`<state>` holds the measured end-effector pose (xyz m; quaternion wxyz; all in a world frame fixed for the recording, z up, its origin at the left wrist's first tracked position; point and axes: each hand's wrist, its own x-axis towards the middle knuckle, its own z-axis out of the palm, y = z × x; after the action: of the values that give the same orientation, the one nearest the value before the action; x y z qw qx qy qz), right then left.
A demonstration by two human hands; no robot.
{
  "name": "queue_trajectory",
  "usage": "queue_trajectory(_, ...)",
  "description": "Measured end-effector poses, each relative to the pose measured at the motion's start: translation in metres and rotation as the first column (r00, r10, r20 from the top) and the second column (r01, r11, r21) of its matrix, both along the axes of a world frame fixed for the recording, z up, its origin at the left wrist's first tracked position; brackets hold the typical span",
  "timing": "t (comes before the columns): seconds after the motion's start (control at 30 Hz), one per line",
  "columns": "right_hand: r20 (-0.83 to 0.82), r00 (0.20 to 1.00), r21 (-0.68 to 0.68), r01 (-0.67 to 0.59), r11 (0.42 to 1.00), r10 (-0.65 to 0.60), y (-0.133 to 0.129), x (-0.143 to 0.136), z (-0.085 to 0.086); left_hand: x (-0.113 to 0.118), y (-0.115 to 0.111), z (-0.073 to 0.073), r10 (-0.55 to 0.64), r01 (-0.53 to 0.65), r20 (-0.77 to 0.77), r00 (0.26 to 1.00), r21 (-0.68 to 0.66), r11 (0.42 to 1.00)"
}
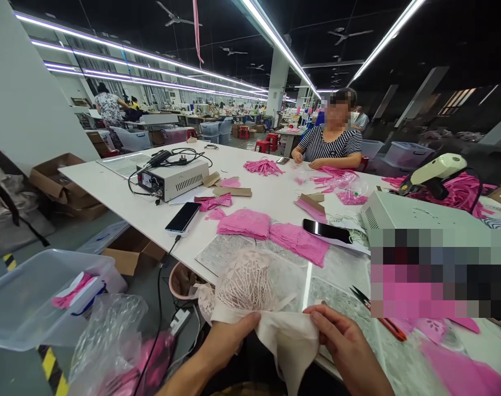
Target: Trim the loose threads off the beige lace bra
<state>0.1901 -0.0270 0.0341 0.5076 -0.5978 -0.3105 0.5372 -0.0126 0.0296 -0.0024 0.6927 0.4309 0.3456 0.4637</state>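
Observation:
A beige lace bra lies at the near table edge, one molded cup facing up. My left hand is closed on its lower edge, thumb on top of the pale fabric. Between the thumb and fingers of my right hand is the far end of the bra's smooth cream band, which hangs down between my hands. Past the cup are stacked pink lace pieces on a clear sheet. To the right of my right hand lie dark-bladed scissors and a red-orange cutter.
Two phones, one on the left and another phone, lie on the white table. A boxy device with cables stands at the left. Across the table sits a person in a striped top. A clear plastic bin is at lower left.

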Motion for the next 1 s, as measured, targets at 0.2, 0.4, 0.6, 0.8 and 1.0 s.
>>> queue_trajectory(0.2, -0.086, 0.994, 0.038, 0.075, 0.996, -0.072, 0.0, 0.007, -0.01, 0.001, 0.001, -0.003, 0.037, -0.037, -0.016, 0.999, -0.017, 0.999)
queue_trajectory(0.4, -0.185, 0.979, 0.049, 0.096, 0.994, -0.085, 0.002, 0.008, -0.003, 0.003, 0.003, -0.005, 0.055, -0.055, 0.0, 0.998, 0.006, 0.998)
queue_trajectory(0.6, -0.195, 0.978, 0.07, 0.091, 0.993, -0.076, 0.002, 0.008, 0.003, 0.005, 0.004, 0.002, 0.081, -0.079, -0.051, 0.995, 0.041, 0.996)
queue_trajectory(0.8, -0.135, 0.988, 0.076, 0.089, 0.993, -0.078, 0.001, 0.01, 0.001, 0.006, 0.001, 0.004, 0.076, -0.075, -0.03, 0.997, 0.038, 0.996)
queue_trajectory(1.0, -0.008, 0.99, 0.103, 0.14, 0.985, -0.14, 0.0, 0.006, -0.003, 0.003, -0.002, 0.008, 0.172, -0.171, -0.059, 0.983, 0.026, 0.985)
